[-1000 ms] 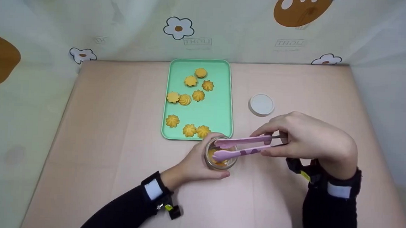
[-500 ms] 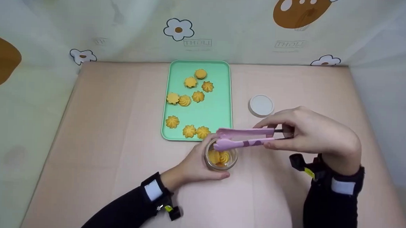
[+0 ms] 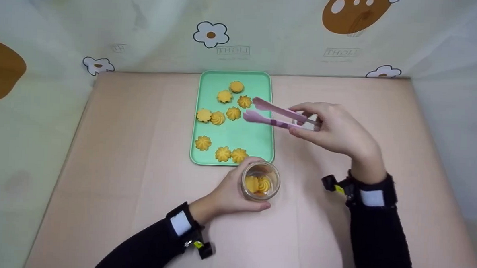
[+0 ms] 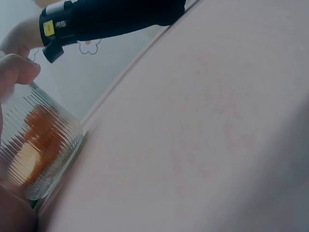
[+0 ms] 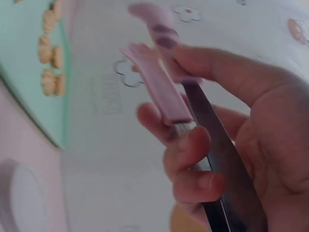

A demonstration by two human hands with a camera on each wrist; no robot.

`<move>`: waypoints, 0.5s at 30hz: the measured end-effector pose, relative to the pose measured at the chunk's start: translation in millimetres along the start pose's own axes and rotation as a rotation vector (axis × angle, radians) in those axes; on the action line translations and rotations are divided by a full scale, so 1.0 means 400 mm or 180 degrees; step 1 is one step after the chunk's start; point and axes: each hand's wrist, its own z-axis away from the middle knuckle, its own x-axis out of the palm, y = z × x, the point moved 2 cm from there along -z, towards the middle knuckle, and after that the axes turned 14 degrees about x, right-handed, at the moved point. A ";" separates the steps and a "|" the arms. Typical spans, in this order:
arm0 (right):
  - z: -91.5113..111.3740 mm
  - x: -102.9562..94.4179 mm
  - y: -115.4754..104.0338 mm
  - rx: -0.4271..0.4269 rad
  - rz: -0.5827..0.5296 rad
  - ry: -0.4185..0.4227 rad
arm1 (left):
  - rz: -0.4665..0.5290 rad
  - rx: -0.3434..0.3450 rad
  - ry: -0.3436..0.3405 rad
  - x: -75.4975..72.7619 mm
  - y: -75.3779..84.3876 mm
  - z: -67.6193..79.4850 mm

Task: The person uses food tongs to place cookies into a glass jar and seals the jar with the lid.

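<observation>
Pink two-armed tongs with darker bands and metal handles (image 3: 280, 123) have moved away from over the mouth of the round clear glass jar (image 3: 278, 183) and now show over the right side of the rectangular mint-green tray (image 3: 252, 138). Nearest are two black sleeves (image 3: 137, 242), each with a strapped camera at the wrist. Beyond the left one, the left hand (image 3: 232, 186) is curled around the jar, thumb and fingers on opposite sides, as it was half a second ago. Ribbed walls show in the left wrist view, with golden fluted cookies (image 3: 263, 185) inside. Farther on, the right hand (image 3: 335, 128) holds the tongs between thumb and fingers, their tips spread apart beside two of nine yellow-brown cookies (image 3: 233, 113) on the tray; how high the tips are, I cannot tell. Near the tray in the right wrist view lies a round white lid (image 5: 30, 198). Behind the pale pink tabletop (image 3: 121, 145) hangs a pale flower-printed curtain (image 3: 158, 38).
</observation>
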 end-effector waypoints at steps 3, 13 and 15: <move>-0.040 0.047 0.001 0.0012 -0.0082 0.0190 | 0.0004 -0.0004 0.0004 0.000 -0.002 0.000; -0.114 0.189 -0.004 -0.0025 -0.0086 0.0491 | 0.0024 -0.0021 0.0004 0.000 -0.001 0.002; -0.124 0.210 0.000 -0.0014 -0.0084 0.0541 | 0.0012 -0.0021 0.0002 0.000 -0.002 0.002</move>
